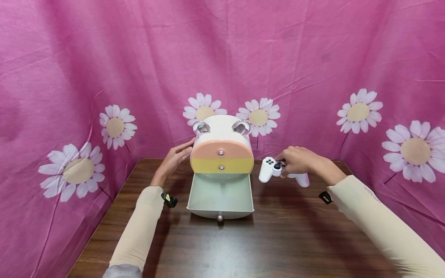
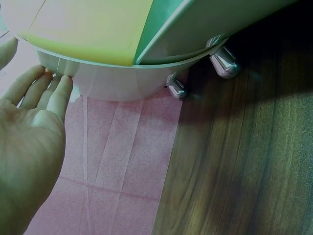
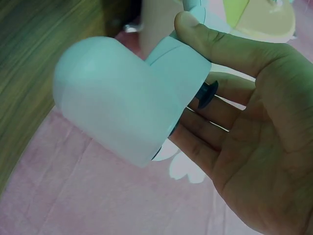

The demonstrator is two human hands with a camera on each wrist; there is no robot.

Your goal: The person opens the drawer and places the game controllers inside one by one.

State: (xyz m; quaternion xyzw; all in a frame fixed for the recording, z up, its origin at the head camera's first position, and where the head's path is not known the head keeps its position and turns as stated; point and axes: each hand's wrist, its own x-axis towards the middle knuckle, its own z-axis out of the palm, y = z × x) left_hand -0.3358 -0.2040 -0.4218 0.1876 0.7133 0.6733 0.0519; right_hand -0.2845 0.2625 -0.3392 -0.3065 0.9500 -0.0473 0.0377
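A small desktop drawer box [image 1: 224, 129] with two silver-rimmed eyes on its white top stands on the table. Its orange drawer [image 1: 205, 148] and yellow drawer [image 1: 205, 166] are closed, while the pale green bottom drawer [image 1: 220, 193] is pulled out and bare inside. My left hand [image 1: 174, 160] lies against the box's left side; in the left wrist view its extended fingers [image 2: 59, 98] touch the curved wall. To the right of the box, my right hand [image 1: 300, 159] grips a white game controller [image 1: 267, 172] by its middle, above the table. The right wrist view shows one controller handle [image 3: 107, 98] close up.
The dark wooden table [image 1: 222, 247] reaches toward the front. A pink cloth [image 1: 222, 58] printed with white daisies hangs behind and on both sides. Silver feet [image 2: 225, 63] hold up the box. Small black devices sit at both wrists.
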